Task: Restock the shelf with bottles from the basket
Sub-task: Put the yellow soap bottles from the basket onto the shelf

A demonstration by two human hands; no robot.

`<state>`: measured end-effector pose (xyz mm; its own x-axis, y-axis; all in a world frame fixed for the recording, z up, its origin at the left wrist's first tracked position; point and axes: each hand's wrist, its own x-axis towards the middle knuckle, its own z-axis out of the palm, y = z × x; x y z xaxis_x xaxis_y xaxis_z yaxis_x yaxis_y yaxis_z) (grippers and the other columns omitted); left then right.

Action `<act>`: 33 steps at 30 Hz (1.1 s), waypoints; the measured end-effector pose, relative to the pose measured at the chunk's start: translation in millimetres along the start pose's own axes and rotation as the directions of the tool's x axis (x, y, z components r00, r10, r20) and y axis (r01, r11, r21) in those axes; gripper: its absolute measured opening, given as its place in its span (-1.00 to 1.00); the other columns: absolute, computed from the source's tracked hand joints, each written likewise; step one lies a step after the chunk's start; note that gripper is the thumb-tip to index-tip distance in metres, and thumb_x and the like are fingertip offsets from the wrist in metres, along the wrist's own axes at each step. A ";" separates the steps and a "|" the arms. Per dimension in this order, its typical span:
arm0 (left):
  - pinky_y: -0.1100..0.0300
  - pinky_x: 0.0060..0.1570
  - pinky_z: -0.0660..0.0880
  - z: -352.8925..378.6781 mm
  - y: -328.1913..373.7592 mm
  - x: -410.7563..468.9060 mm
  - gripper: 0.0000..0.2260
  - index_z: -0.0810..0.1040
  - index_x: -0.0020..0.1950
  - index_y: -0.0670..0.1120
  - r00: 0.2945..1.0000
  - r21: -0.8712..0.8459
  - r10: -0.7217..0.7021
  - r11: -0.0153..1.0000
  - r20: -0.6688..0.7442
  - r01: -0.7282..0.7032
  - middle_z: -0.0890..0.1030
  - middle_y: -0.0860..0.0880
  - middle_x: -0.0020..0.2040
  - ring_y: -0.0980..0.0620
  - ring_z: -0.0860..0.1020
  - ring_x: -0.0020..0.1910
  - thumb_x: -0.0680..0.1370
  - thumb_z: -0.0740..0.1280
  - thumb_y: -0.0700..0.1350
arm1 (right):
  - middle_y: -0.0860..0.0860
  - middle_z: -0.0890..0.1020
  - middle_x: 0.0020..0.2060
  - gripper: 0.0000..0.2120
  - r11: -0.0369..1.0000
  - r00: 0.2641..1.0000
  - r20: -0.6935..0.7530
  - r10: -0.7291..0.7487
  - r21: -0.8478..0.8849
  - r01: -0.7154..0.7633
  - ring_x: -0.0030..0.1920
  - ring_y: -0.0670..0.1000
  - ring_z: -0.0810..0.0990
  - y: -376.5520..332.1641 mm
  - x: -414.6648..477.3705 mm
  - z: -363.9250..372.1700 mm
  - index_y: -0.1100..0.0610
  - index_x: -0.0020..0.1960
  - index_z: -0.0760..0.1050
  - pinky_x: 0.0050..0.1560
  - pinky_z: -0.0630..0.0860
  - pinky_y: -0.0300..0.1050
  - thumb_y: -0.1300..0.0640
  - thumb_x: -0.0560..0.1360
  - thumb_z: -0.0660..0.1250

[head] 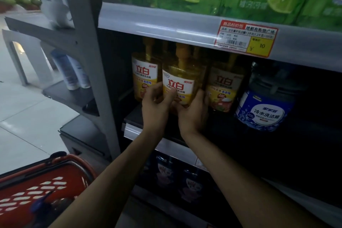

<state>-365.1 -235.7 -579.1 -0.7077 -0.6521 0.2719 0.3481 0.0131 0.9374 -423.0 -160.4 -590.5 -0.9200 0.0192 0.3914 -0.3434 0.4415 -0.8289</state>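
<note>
Red basket (pixel 37 187) low left; left hand (pixel 155 105) and right hand (pixel 192 114) both clasp the yellow bottle (pixel 180 81) at the front edge of the shelf (pixel 132 131). Released too soon, it may topple off or clip its neighbour (pixel 224 89).

The yellow bottle (pixel 182 79), a clear pump-top jug of golden liquid with a white and yellow label bearing red characters, was upright at the front of the dark shelf (pixel 133 116). The left hand (pixel 156 105) and the right hand (pixel 194 113) gripped it low on its body. Whether its base rested on the board could not be told. A matching left bottle (pixel 145 72) and right bottle (pixel 224 87) stood upright just behind, either side. The red slotted basket (pixel 46 187) sat low at the left, well apart.
</note>
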 end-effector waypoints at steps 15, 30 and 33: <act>0.28 0.10 0.62 -3.7 18.8 -6.3 -0.69 0.58 0.36 0.05 0.975 0.126 -0.103 0.989 0.195 0.080 0.69 0.20 0.14 0.26 0.64 0.15 0.63 0.39 -0.17 | 0.07 0.36 0.49 -0.36 0.999 0.999 0.020 0.050 0.008 -0.050 0.48 0.15 0.37 -2.8 -14.3 -17.6 0.03 0.52 0.32 0.36 0.48 0.15 0.12 0.50 0.48; 0.11 0.32 0.51 -95.1 126.8 -92.1 -0.60 0.46 0.40 0.23 0.954 0.742 -0.125 0.659 0.272 -0.125 0.54 0.14 0.33 0.26 0.54 0.24 0.57 0.41 0.08 | 0.01 0.28 0.49 -0.34 0.987 0.913 0.385 -0.134 -0.028 0.157 0.49 0.08 0.32 -65.7 -90.5 -96.9 0.00 0.46 0.37 0.43 0.42 0.09 0.10 0.43 0.55; -0.04 0.32 0.51 -135.3 147.8 -113.6 -0.39 0.32 0.58 0.17 0.954 0.882 -0.119 0.426 0.277 -0.203 0.42 0.05 0.49 0.01 0.48 0.40 0.55 0.34 0.22 | -0.03 0.10 0.57 -0.16 0.934 0.827 0.517 -0.223 -0.129 0.332 0.56 0.07 0.16 -76.2 -114.5 -103.5 -0.05 0.59 0.16 0.49 0.33 0.11 -0.06 0.45 0.53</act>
<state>-150.1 -262.3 -500.9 -0.8862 -0.4138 0.2083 -0.2505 0.8063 0.5359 -271.9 -103.4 -530.9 -0.7816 -0.5462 0.3014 -0.6021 0.5343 -0.5933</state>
